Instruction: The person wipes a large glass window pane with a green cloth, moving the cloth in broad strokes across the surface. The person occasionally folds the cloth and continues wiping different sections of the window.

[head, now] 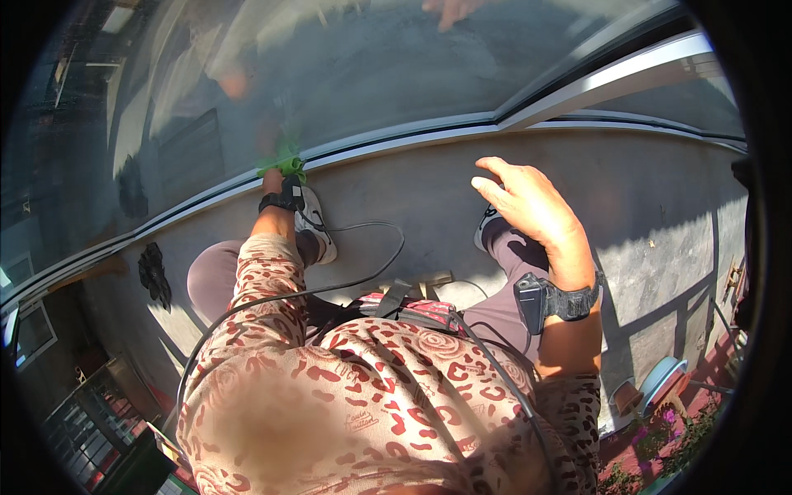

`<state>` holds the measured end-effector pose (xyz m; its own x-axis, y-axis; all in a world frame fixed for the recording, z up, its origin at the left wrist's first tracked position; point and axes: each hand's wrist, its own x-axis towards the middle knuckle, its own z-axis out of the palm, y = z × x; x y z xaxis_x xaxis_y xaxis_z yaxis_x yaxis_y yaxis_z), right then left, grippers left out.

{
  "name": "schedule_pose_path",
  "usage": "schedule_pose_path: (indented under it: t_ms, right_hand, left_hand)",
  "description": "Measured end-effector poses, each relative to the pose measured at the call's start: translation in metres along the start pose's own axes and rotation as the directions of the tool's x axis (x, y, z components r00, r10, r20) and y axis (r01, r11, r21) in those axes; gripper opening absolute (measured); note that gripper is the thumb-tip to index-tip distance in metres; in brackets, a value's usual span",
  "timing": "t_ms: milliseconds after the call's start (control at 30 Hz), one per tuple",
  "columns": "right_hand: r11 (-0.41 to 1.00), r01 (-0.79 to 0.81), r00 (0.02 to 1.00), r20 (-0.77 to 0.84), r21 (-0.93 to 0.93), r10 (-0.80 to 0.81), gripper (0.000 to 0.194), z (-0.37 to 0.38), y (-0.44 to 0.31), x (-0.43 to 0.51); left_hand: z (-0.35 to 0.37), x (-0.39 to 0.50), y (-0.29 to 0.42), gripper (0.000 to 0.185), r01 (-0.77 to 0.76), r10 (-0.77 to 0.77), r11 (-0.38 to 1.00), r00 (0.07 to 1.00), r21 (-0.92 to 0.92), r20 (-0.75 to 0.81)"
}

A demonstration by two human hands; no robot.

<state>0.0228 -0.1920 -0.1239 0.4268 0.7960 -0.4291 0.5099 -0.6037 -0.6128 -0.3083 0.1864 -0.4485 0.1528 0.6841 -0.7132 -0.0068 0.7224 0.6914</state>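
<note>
My left hand [272, 180] grips a bright green cloth [289, 166], pressed at the bottom edge of a large glass pane [371, 80]. The pane's white frame [396, 143] runs just beneath the cloth, and the glass mirrors the green. Most of the left fingers are hidden behind the wrist and cloth. My right hand [535, 201] hovers in front of the frame, above my right leg, with thumb and fingers apart and nothing in it. Each wrist carries a strapped black device; the right one [544, 303] shows plainly.
A dark cable [365, 278] loops from the left wrist device across my lap. On the concrete floor [421, 204] at left lies a crumpled black item [154, 275]. A light blue basin [662, 385] and flowering plants [671, 439] are at lower right. A white upright [609, 80] divides the glazing.
</note>
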Motion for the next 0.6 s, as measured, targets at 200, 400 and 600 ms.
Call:
schedule_pose_path:
  t_ms: [200,400,600]
  right_hand:
    - [0.998,-0.027,1.0,-0.006,-0.049,0.026,0.039,-0.003,0.004,-0.006]
    - [0.999,-0.044,0.998,-0.036,-0.008,0.043,0.035,-0.006,0.016,-0.01]
    - [0.997,-0.078,0.995,-0.064,-0.012,0.077,0.03,-0.012,0.03,-0.008]
  left_hand:
    - [0.134,-0.053,-0.038,0.023,0.227,-0.17,0.964,0.925,-0.137,0.341]
    - [0.314,-0.182,-0.068,0.025,-0.227,-0.113,0.879,0.754,0.418,0.647]
    - [0.415,-0.26,-0.024,0.03,0.554,-0.512,0.821,0.607,0.138,0.607]
